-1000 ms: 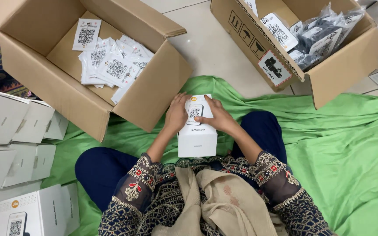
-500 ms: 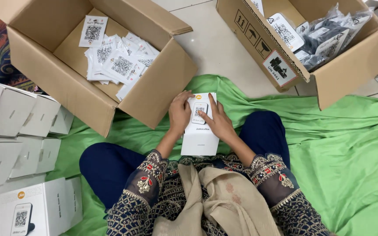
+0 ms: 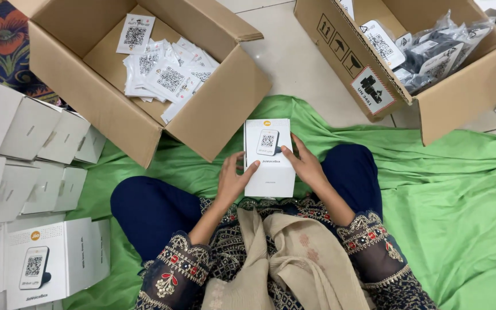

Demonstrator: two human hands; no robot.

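Observation:
A small white product box (image 3: 269,158) with a picture of a device on its top rests between my knees on a green cloth (image 3: 460,195). My left hand (image 3: 232,181) grips its left side, fingers curled onto the top. On the right edge, my right hand (image 3: 302,163) holds the box with the fingertips touching the top face. Both forearms wear dark embroidered sleeves.
An open cardboard box (image 3: 139,74) with several white code cards stands at the upper left. Another open carton (image 3: 426,57) with bagged dark items sits at the upper right. Stacked white boxes (image 3: 24,166) line the left side, one printed box (image 3: 50,261) nearest.
The white box has been turned and laid flatter, its printed face now up. My left hand slid down to its lower left side; the right stays on the right edge.

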